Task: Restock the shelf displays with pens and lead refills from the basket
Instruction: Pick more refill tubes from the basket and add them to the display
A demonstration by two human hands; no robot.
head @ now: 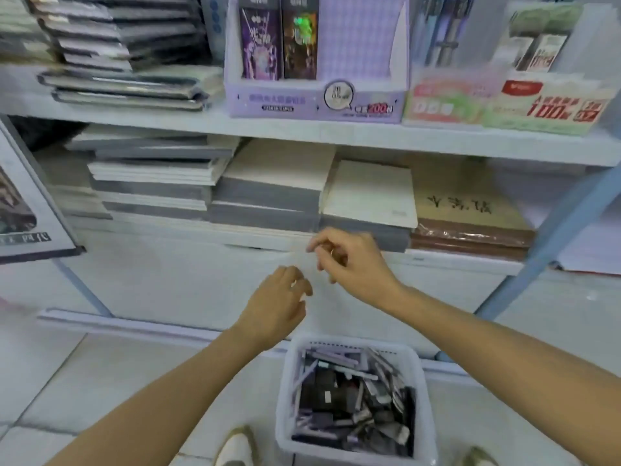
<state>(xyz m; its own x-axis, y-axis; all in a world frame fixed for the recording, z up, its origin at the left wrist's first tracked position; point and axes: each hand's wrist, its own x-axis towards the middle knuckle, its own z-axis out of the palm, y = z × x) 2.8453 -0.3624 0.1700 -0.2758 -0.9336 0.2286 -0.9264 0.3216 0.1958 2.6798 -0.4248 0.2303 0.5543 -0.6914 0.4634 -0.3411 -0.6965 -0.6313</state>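
Blur hides whether fingers [318, 246] of the right hand [351, 264] pinch anything; basket [353, 340] packets [349, 395] unreadable.

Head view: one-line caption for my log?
Left hand and right hand hover above a floor basket of packaged stationery, before shelves holding stacked notebooks and a purple display box.

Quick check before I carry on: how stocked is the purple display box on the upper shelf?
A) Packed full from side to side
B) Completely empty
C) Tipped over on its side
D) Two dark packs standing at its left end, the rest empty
D: the purple display box stands upright on the shelf, with two dark packs side by side at its left end and only bare space to their right.
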